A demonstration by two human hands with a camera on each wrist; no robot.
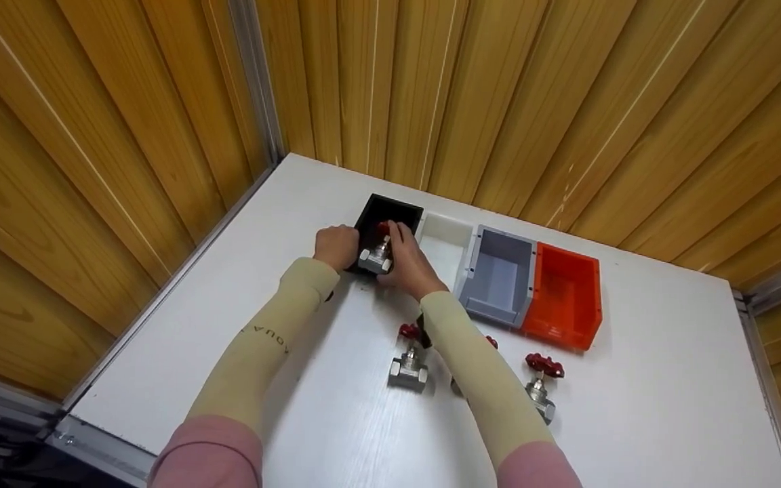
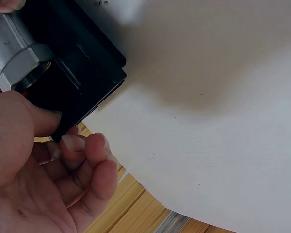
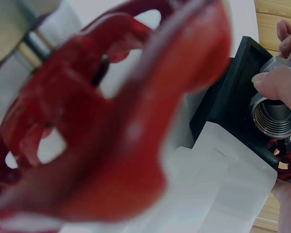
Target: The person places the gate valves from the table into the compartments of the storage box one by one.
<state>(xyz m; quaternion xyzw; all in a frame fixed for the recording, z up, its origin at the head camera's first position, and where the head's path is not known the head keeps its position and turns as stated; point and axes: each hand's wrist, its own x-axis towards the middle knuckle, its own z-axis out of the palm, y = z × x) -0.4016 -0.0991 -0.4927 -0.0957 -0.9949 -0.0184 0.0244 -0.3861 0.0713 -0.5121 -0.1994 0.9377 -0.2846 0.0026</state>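
a metal valve [image 1: 375, 256] with a red handwheel was held by the right hand [image 1: 409, 261] at the near end of the black bin [image 1: 390, 210], its threaded steel body gripped between curled fingers [image 3: 276, 82] and thumb, as the right wrist view showed. the valve sat over the bin's front lip, partly inside it. the left hand [image 1: 336, 245] was placed at the bin's left near corner, its fingers [image 2: 82, 145] curled against the black wall and thumb pressed to the edge, so the bin was gripped there. the black bin stood at the far left of a row of four, touching a white bin [image 1: 446, 234], followed by a grey bin [image 1: 499, 274] and an orange bin [image 1: 563, 295], all on a white table [image 1: 668, 379]. three more red-handled valves were seen on the table nearer the person: one [image 1: 409, 362] between the forearms, one [image 1: 543, 386] to the right, and one [image 1: 491, 342] mostly hidden behind the right forearm. a blurred red handwheel [image 3: 111, 121] filled most of the right wrist view.
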